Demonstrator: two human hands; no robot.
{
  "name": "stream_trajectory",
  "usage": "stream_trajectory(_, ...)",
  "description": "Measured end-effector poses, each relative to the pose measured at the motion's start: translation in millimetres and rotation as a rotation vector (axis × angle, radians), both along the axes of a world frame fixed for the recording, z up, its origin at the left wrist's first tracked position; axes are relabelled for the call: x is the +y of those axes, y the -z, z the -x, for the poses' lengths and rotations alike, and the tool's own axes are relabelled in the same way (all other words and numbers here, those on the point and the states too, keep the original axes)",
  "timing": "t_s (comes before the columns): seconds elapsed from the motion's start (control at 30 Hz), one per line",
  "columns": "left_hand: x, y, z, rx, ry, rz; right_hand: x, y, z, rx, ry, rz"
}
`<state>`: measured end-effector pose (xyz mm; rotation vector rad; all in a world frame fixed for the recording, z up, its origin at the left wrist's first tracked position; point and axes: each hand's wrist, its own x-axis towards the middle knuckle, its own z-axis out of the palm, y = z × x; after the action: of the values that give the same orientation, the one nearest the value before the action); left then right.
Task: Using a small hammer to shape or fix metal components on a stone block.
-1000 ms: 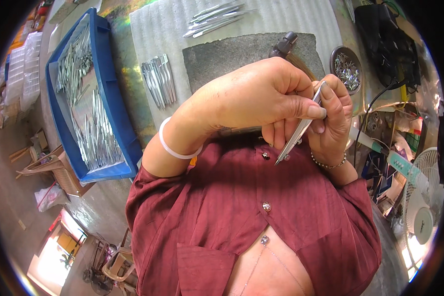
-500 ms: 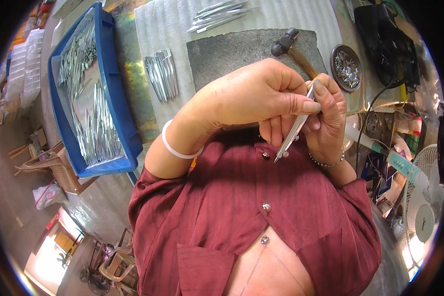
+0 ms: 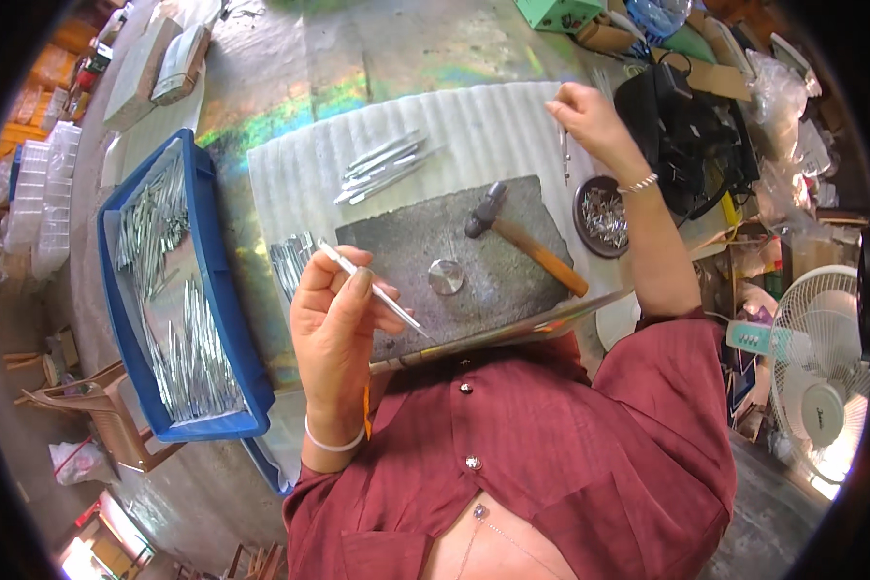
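In my left hand [image 3: 333,309] a slim, pointed pair of silver tweezers [image 3: 372,287] is pinched between thumb and fingers, its tip slanting down to the right. My right hand [image 3: 588,118] reaches out over the far right of the white foam sheet [image 3: 304,179], fingers curled together. Just below those fingers lies a thin metal piece [image 3: 565,159]; what the fingertips hold, if anything, is hidden. On the dark grey slab [image 3: 406,227] are a round shiny metal disc [image 3: 446,277] and a hammer [image 3: 527,246] with a wooden handle.
Several slim metal pieces [image 3: 385,166] lie on the foam, with another bunch [image 3: 290,263] by my left hand. A blue tray [image 3: 237,324] full of them stands left. Right are a round dark dish [image 3: 582,227] of small metal parts, a black bag-like object [image 3: 681,135] and a fan [image 3: 822,387].
My hands have parted: the left moved left with the tweezers, the right let go and stretched far to the right. The view has shifted, showing the disc on the slab.
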<state>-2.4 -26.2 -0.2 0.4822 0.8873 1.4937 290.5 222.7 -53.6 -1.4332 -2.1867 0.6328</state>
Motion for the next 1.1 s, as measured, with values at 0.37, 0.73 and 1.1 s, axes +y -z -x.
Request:
stream_trajectory(0.37, 1.3, 17.0, -25.5, -0.412, -0.018, 0.036, -178.5, -61.4, 79.3, 0.765, -0.341, 0.650)
stream_trajectory(0.73, -37.7, 14.2, -23.5, 0.171, 0.376, 0.094, -203.4, -59.2, 104.4, 1.022, -0.281, 0.974)
stream_trajectory(1.1, -49.1, 20.5, -8.2, 0.188, 0.447, 0.083, -205.4, -51.7, 122.2, 0.915, -0.180, 1.171)
